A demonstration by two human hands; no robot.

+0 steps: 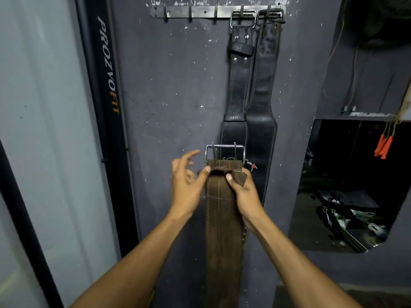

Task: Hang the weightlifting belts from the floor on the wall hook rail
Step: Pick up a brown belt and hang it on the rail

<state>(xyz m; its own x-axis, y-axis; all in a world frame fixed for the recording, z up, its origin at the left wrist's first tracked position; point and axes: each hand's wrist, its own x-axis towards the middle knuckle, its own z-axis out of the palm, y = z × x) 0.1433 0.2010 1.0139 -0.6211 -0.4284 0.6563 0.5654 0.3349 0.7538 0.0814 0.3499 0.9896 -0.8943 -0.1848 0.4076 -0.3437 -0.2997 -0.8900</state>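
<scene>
A brown suede weightlifting belt (222, 218) hangs upright in front of me, its steel buckle (224, 151) at the top. My right hand (243, 192) grips the belt just under the buckle, thumb over the loose loop. My left hand (188, 185) touches the belt's left edge with its thumb, the fingers spread and raised. High on the grey wall is the metal hook rail (200, 11). Two black leather belts (251, 107) hang by their buckles from its two rightmost hooks. The hooks to the left are bare.
A dark frame lettered PROZVOFIT (109, 70) stands left of the wall beside a pale panel. At right is a dark recess (347, 185) with clutter, orange skipping-rope handles (383, 147) and hanging cords.
</scene>
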